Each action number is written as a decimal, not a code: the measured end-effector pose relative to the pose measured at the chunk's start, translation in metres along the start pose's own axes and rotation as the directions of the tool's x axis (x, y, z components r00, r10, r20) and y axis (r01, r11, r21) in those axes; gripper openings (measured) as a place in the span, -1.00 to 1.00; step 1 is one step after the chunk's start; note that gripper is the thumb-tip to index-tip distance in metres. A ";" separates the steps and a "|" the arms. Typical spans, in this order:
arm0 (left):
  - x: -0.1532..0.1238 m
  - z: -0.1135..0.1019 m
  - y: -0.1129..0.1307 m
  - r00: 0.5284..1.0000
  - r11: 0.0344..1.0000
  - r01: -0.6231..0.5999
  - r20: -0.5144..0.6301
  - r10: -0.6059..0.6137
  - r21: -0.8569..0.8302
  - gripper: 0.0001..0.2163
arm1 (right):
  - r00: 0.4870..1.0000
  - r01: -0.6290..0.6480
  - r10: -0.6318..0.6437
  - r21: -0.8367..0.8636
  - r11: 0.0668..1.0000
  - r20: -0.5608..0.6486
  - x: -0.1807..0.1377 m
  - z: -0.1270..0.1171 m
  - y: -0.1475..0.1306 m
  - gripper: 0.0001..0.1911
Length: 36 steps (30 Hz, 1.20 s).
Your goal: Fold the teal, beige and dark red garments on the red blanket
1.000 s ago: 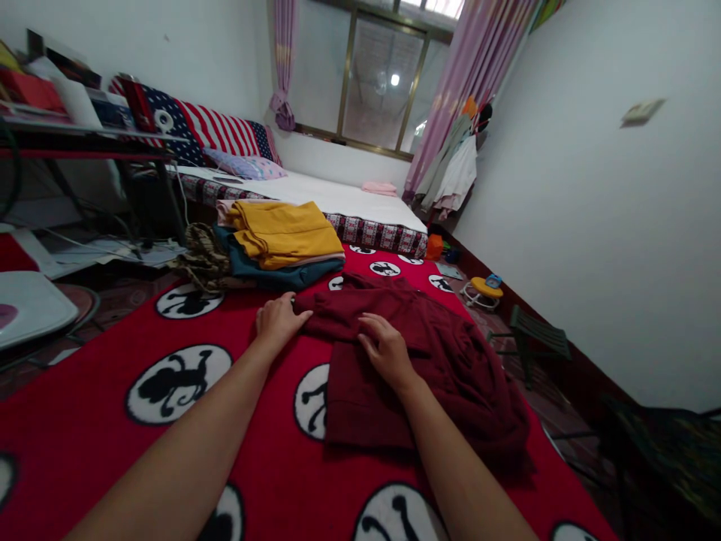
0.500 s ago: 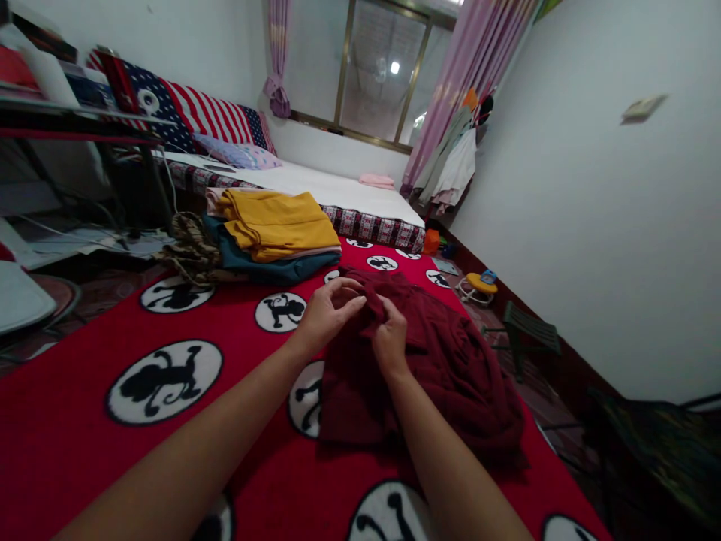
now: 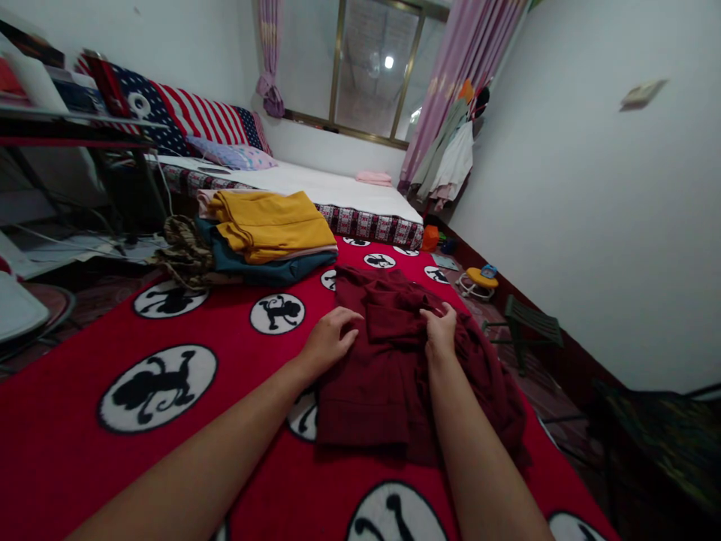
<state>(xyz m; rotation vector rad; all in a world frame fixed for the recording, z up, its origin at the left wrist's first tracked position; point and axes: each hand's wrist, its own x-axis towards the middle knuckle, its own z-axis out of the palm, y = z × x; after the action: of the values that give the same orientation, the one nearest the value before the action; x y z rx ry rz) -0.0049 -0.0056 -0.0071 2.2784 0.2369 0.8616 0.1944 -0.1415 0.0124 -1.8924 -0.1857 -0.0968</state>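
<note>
A maroon sweatshirt point(image 3: 366, 409) lies partly folded on a red blanket point(image 3: 248, 458) with round black-and-white monkey patches. Its hem band faces me, one sleeve is laid across the body, and the right part is bunched in creases. At the garment's left edge is my left hand point(image 3: 330, 342), thumb and fingers apart and slightly curved, with nothing in them. My right hand point(image 3: 441, 330) pinches a bit of the maroon cloth near the sleeve; the fingertips are partly hidden by the hand.
Folded clothes, a yellow garment point(image 3: 276, 222) over a teal one point(image 3: 253, 267), are stacked at the far left beside a camouflage-patterned cloth point(image 3: 183, 255). Beyond stands a bed point(image 3: 315, 180). On the right floor are a yellow stool point(image 3: 481, 278) and a green folding stool point(image 3: 532, 323).
My right hand has moved right across the sweatshirt, drawing the sleeve over the body. My left hand has let go of the cloth and come down and slightly left.
</note>
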 end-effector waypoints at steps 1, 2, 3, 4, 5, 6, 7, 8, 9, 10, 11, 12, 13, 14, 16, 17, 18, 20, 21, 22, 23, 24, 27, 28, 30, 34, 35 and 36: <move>-0.001 0.001 0.001 1.000 1.000 -0.014 0.019 0.013 0.004 -0.79 | 0.999 0.036 -0.037 -0.037 0.999 -0.011 -0.003 -0.001 -0.002 -0.30; -0.002 0.001 0.002 0.999 1.000 -0.026 0.035 0.026 0.008 -0.77 | 0.994 0.100 -0.103 -0.090 0.991 -0.024 -0.007 -0.002 -0.004 -0.36; -0.003 0.002 0.003 0.998 0.999 -0.040 0.047 0.039 0.014 -0.75 | 0.981 0.185 -0.192 -0.151 0.971 -0.031 -0.011 -0.002 -0.007 -0.44; -0.004 0.004 0.005 0.997 0.998 -0.057 0.060 0.056 0.024 -0.70 | 0.956 0.280 -0.291 -0.202 0.938 -0.026 -0.015 -0.002 -0.010 -0.53; -0.005 0.005 0.007 0.994 0.996 -0.078 0.077 0.075 0.038 -0.64 | 0.923 0.373 -0.384 -0.229 0.899 -0.006 -0.020 -0.001 -0.013 -0.60; -0.006 0.007 0.008 0.990 0.993 -0.102 0.101 0.096 0.057 -0.59 | 0.890 0.450 -0.456 -0.219 0.866 0.026 -0.024 0.001 -0.016 -0.65; -0.007 0.009 0.010 0.984 0.989 -0.127 0.132 0.115 0.082 -0.54 | 0.864 0.502 -0.498 -0.171 0.848 0.067 -0.028 0.004 -0.018 -0.68; -0.008 0.012 0.012 0.977 0.983 -0.148 0.168 0.129 0.110 -0.52 | 0.846 0.532 -0.522 -0.108 0.840 0.109 -0.031 0.008 -0.020 -0.69; -0.009 0.014 0.014 0.970 0.976 -0.168 0.202 0.138 0.141 -0.52 | 0.833 0.545 -0.533 -0.049 0.837 0.148 -0.033 0.013 -0.022 -0.69; -0.010 0.015 0.014 0.962 0.968 -0.185 0.231 0.143 0.169 -0.54 | 0.823 0.546 -0.535 -0.007 0.838 0.190 -0.034 0.019 -0.023 -0.68; -0.011 0.017 0.015 0.956 0.961 -0.199 0.254 0.147 0.193 -0.57 | 0.815 0.543 -0.530 0.009 0.840 0.236 -0.035 0.025 -0.025 -0.68; -0.011 0.018 0.015 0.952 0.955 -0.209 0.268 0.149 0.211 -0.60 | 0.806 0.543 -0.520 -0.004 0.840 0.282 -0.035 0.031 -0.027 -0.67; -0.011 0.018 0.015 0.950 0.951 -0.214 0.275 0.149 0.224 -0.64 | 0.795 0.552 -0.509 -0.045 0.833 0.329 -0.034 0.038 -0.030 -0.65; -0.011 0.018 0.014 0.949 0.948 -0.216 0.279 0.148 0.233 -0.68 | 0.782 0.568 -0.495 -0.106 0.816 0.378 -0.033 0.044 -0.033 -0.61; -0.011 0.017 0.014 0.949 0.946 -0.211 0.283 0.139 0.245 -0.75 | 0.764 0.599 -0.446 -0.257 0.759 0.466 -0.030 0.056 -0.040 -0.49; -0.011 0.017 0.015 0.949 0.946 -0.209 0.285 0.135 0.248 -0.77 | 0.768 0.600 -0.409 -0.330 0.728 0.493 -0.027 0.060 -0.043 -0.43; -0.011 0.016 0.015 0.949 0.946 -0.205 0.286 0.130 0.251 -0.77 | 0.776 0.592 -0.369 -0.390 0.705 0.512 -0.025 0.063 -0.047 -0.40; -0.011 0.016 0.017 0.953 0.947 -0.189 0.282 0.113 0.260 -0.71 | 0.797 0.564 -0.305 -0.460 0.686 0.521 -0.018 0.067 -0.053 -0.48; -0.010 0.017 0.017 0.956 0.947 -0.176 0.276 0.099 0.269 -0.65 | 0.806 0.552 -0.294 -0.472 0.687 0.514 -0.014 0.067 -0.055 -0.58; -0.010 0.017 0.017 0.960 0.946 -0.161 0.268 0.084 0.280 -0.59 | 0.812 0.545 -0.297 -0.473 0.692 0.502 -0.011 0.066 -0.057 -0.67; -0.009 0.019 0.017 0.964 0.945 -0.146 0.258 0.070 0.292 -0.54 | 0.818 0.542 -0.309 -0.469 0.697 0.486 -0.008 0.065 -0.059 -0.72; -0.008 0.020 0.017 0.967 0.943 -0.134 0.246 0.058 0.304 -0.52 | 0.823 0.541 -0.331 -0.458 0.705 0.462 -0.006 0.064 -0.061 -0.71; -0.003 0.024 0.014 0.977 0.948 -0.100 0.210 0.036 0.302 -0.68 | 0.830 0.545 -0.431 -0.347 0.763 0.355 -0.004 0.062 -0.062 -0.63; -0.002 0.025 0.013 0.980 0.956 -0.083 0.196 0.027 0.283 -0.78 | 0.824 0.555 -0.470 -0.285 0.782 0.316 -0.005 0.062 -0.062 -0.64; 0.000 0.026 0.013 0.989 0.977 -0.051 0.148 0.020 0.207 -0.88 | 0.807 0.579 -0.538 -0.151 0.801 0.242 -0.008 0.064 -0.061 -0.68; -0.001 0.021 0.018 0.995 0.997 -0.044 -0.091 0.050 0.068 -0.89 | 0.757 0.630 -0.639 0.104 0.769 0.135 -0.009 0.075 -0.066 -0.69; -0.002 0.019 0.020 0.987 0.996 -0.051 -0.146 0.060 0.067 -0.91 | 0.734 0.639 -0.660 0.164 0.751 0.161 -0.008 0.079 -0.069 -0.69; -0.003 0.018 0.022 0.981 0.995 -0.052 -0.184 0.066 0.079 -0.92 | 0.704 0.637 -0.674 0.218 0.739 0.224 -0.006 0.082 -0.070 -0.70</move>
<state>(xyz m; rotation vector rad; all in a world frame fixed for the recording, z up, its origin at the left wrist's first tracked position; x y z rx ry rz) 0.0028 -0.0325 -0.0040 2.2836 0.2902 1.1165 0.1738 -0.0425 0.0507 -1.6221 -1.0576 -0.2872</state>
